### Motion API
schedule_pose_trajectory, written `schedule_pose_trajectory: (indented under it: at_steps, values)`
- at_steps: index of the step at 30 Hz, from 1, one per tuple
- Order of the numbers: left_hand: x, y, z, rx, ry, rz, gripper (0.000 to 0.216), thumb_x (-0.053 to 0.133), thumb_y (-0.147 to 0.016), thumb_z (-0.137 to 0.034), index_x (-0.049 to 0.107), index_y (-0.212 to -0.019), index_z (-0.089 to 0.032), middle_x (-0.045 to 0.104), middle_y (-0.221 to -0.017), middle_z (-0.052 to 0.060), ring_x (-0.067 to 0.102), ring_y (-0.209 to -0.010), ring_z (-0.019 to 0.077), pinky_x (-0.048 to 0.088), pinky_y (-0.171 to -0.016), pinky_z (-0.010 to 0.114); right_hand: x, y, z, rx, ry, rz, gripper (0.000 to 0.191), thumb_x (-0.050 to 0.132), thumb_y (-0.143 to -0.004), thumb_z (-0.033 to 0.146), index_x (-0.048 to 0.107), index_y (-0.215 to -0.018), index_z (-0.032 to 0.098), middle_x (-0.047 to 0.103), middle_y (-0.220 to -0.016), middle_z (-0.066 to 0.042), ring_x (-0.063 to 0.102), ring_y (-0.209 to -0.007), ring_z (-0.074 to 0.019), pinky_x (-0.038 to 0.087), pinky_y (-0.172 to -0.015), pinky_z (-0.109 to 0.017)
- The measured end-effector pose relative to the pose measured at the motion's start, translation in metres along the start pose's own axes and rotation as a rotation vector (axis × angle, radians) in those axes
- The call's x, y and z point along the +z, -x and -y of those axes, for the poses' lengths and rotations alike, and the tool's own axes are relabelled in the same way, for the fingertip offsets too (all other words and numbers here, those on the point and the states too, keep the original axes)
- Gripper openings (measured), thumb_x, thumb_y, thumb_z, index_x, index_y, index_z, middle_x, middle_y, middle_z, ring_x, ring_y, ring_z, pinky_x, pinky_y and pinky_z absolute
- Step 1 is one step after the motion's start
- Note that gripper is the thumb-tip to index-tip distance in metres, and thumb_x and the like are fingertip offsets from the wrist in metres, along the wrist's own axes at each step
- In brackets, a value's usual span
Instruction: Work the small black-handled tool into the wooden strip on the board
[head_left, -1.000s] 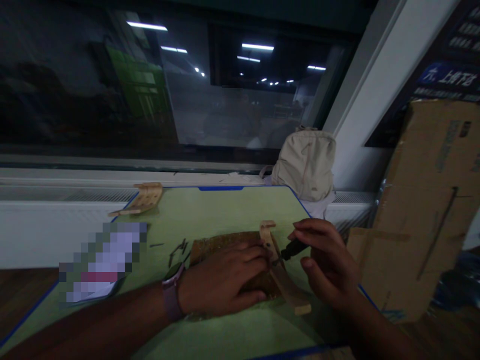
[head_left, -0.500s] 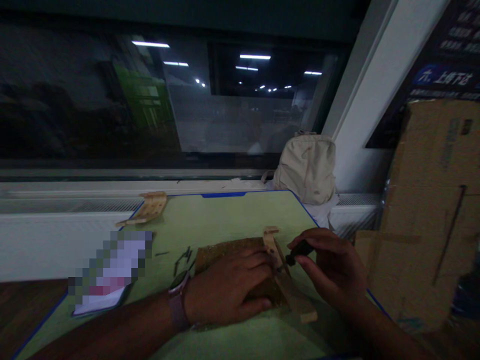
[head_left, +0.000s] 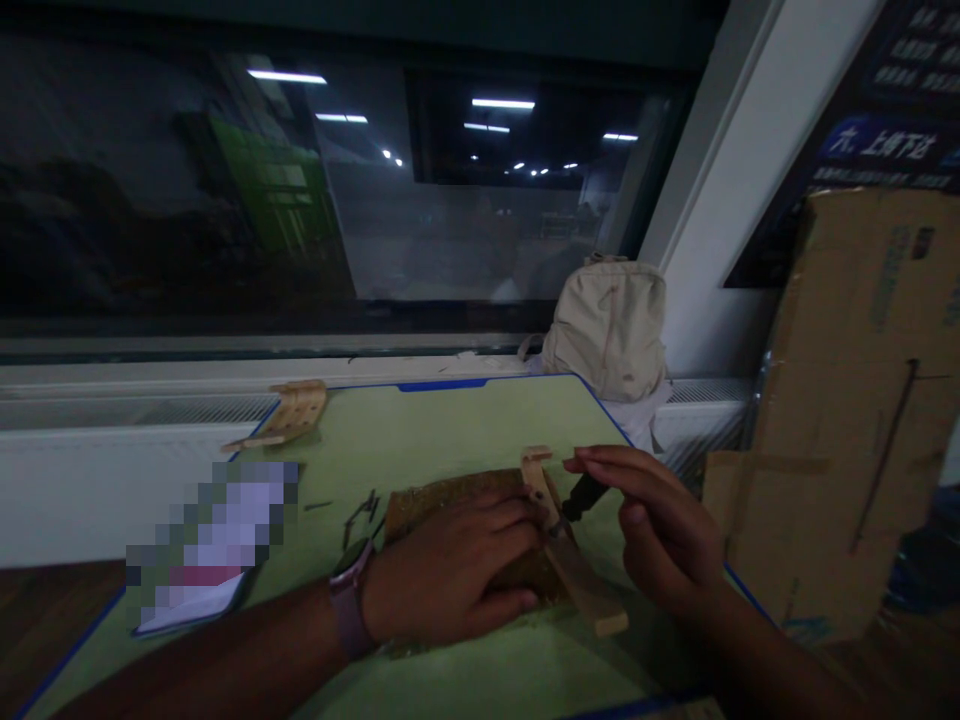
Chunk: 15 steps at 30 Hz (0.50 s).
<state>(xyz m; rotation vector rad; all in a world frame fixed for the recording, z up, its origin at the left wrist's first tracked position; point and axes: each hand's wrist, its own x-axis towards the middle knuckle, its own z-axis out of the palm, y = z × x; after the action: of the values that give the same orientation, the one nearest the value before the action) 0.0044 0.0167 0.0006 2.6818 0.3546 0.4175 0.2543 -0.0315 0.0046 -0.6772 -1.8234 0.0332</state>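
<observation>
My left hand (head_left: 457,565), with a watch (head_left: 351,575) on its wrist, lies over a brown board (head_left: 442,490). Its fingers curl down onto a narrow wooden piece (head_left: 581,585) and hold it; the thumb rests apart on the board. My right hand (head_left: 667,525) has its fingers around the top of a black-handled screwdriver (head_left: 585,495), the thumb drawn back from the handle. The tool leans with its lower end at the wooden piece, beside my left fingertips; its tip is too dark to make out.
Several dark screws (head_left: 362,515) lie left of the board. Farther left are a pixelated flat item (head_left: 217,560) and another wooden piece (head_left: 296,412) at the table's edge. A beige backpack (head_left: 607,325) stands behind the green tabletop (head_left: 450,425); large cardboard (head_left: 855,420) is on the right.
My right thumb has come away from the screwdriver's handle and the fingers have straightened over its top. My left hand stays on the wooden piece. The view has shifted slightly.
</observation>
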Motion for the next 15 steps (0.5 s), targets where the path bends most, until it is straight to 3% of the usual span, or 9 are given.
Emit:
schedule_pose_trajectory:
  at_steps: [8, 11, 15]
  values:
    - [-0.0027, -0.0017, -0.0021, 0.009, 0.034, -0.021, 0.037, 0.072, -0.105, -0.035, 0.064, -0.135, -0.015, 0.067, -0.146, 0.017, 0.057, -0.144, 0.0332, 0.041, -0.129, 0.048, 0.0001, 0.0022, 0.0012, 0.006, -0.008, -0.028, 0.048, 0.057, -0.103, 0.003, 0.073, -0.140, 0.030, 0.084, -0.125, -0.008, 0.082, -0.115, -0.0217, 0.071, -0.097, -0.039]
    - [-0.0025, -0.0007, -0.0013, 0.000, 0.046, -0.023, 0.037, 0.073, -0.104, -0.035, 0.065, -0.134, -0.015, 0.067, -0.146, 0.017, 0.058, -0.143, 0.0340, 0.042, -0.128, 0.048, 0.0032, 0.0009, -0.0004, 0.014, -0.035, -0.063, 0.044, 0.060, -0.101, 0.003, 0.075, -0.133, 0.029, 0.083, -0.116, -0.009, 0.081, -0.107, -0.0220, 0.072, -0.087, -0.038]
    - [-0.0011, 0.0000, -0.0001, -0.019, 0.036, -0.005, 0.038, 0.073, -0.103, -0.037, 0.065, -0.133, -0.017, 0.067, -0.144, 0.016, 0.060, -0.140, 0.0345, 0.046, -0.124, 0.049, 0.0068, -0.0019, -0.0024, 0.028, -0.034, -0.222, 0.030, 0.066, -0.096, 0.007, 0.074, -0.118, 0.026, 0.072, -0.097, -0.006, 0.074, -0.089, -0.0204, 0.065, -0.068, -0.032]
